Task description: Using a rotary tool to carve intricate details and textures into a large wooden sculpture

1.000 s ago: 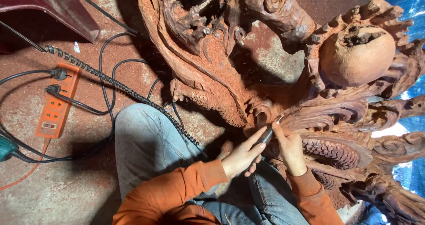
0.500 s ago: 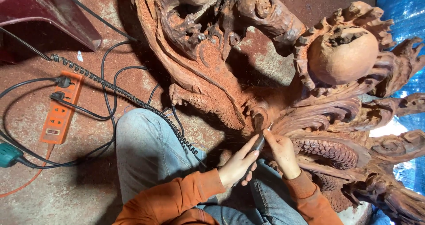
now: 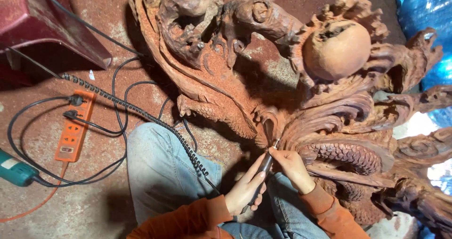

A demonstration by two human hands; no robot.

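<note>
The left hand [image 3: 245,189] is gripping a slim dark carving tool [image 3: 262,171] like a pen, fingers closed around its shaft, with the tip pointing up into a narrow groove of the big reddish wood carving [image 3: 329,102]. The right hand [image 3: 292,166] is resting against the carving just beside the tip, its fingers pinching and guiding the front end of the tool. A coiled black cable [image 3: 141,112] is running from the tool area across the person's jeans-clad knee [image 3: 160,173] and over the dusty red floor [image 3: 94,206] toward an orange power strip [image 3: 75,131]. A teal power tool [image 3: 14,168] is lying at the left edge, well apart from the hands.

To do this well, the right hand should probably be bracing on the wood so the tip is staying inside the groove and not skating onto the scaled part [image 3: 348,154] nearby. Light pressure and short passes following the curve seem wise, while keeping the cable slack and off the carved edges.
</note>
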